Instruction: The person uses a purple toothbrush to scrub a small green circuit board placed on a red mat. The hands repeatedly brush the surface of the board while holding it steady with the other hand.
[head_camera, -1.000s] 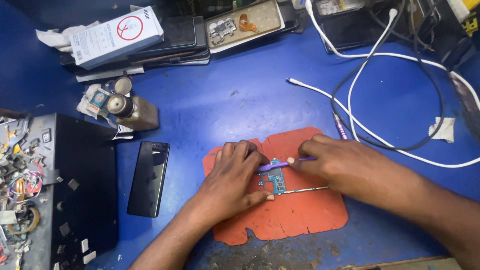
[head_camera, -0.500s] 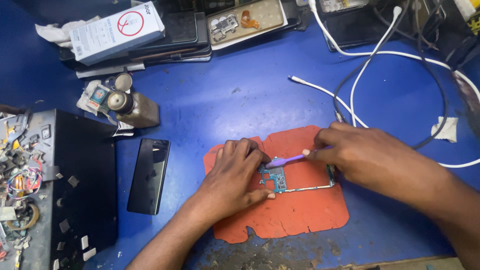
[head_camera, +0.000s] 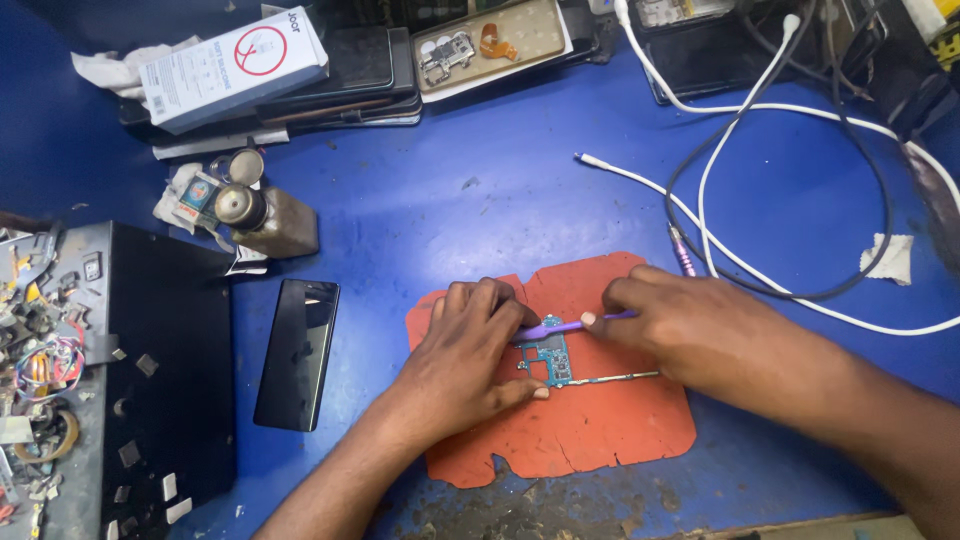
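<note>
Our right hand (head_camera: 700, 325) has slid left since half a second ago, bringing the slim purple plastic brush (head_camera: 560, 326) closer over the board.

We see the small teal circuit board (head_camera: 553, 360) lying on the torn orange rubber mat (head_camera: 600, 430) near the worktop's front edge, just beside our left hand (head_camera: 470, 350), whose fingers rest flat on the mat with the thumb touching the board's lower edge. Our right hand's fingers are pinched together on the brush handle, its tip at the board's top, under the left fingertips. The black smartphone (head_camera: 297, 352) lies left of the mat, unmoved; white cables (head_camera: 740, 250) trail toward the back right corner.
</note>
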